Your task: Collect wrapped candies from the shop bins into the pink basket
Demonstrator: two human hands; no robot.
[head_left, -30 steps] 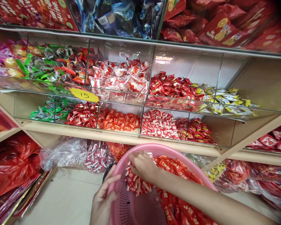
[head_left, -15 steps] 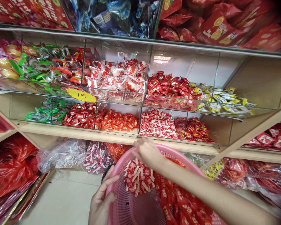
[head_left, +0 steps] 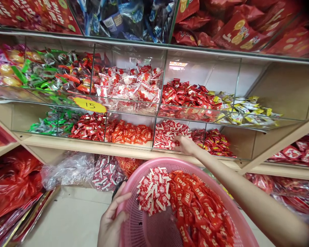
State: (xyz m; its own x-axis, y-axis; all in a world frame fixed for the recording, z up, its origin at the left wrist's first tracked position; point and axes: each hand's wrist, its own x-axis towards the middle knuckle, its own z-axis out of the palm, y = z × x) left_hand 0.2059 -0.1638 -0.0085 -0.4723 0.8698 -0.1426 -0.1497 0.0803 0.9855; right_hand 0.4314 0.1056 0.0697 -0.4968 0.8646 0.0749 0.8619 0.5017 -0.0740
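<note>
A pink mesh basket (head_left: 134, 206) fills the lower middle. My left hand (head_left: 113, 216) grips its left rim, thumb inside. Inside the basket lie a pile of red-and-white wrapped candies (head_left: 154, 190) at the left and a larger heap of red-orange wrapped candies (head_left: 195, 202) at the right. My right hand (head_left: 185, 144) is stretched forward over the basket to the lower shelf bin of red-and-white candies (head_left: 168, 132). Its fingers are apart at the candies, with nothing plainly visible in them; the fingertips are partly hard to make out.
Clear dividers and front panels split the shelves into bins. Beside that bin are red-orange candies (head_left: 131, 133) and dark red candies (head_left: 217, 142). A yellow price tag marked 15 (head_left: 89, 104) hangs above. Bagged candies (head_left: 108, 173) lie below, and a red plastic bag (head_left: 12, 185) stands left.
My right hand has moved from above the basket's far rim, where it was closed, forward and right to the red-and-white candy bin. The left hand and basket have stayed in place.
</note>
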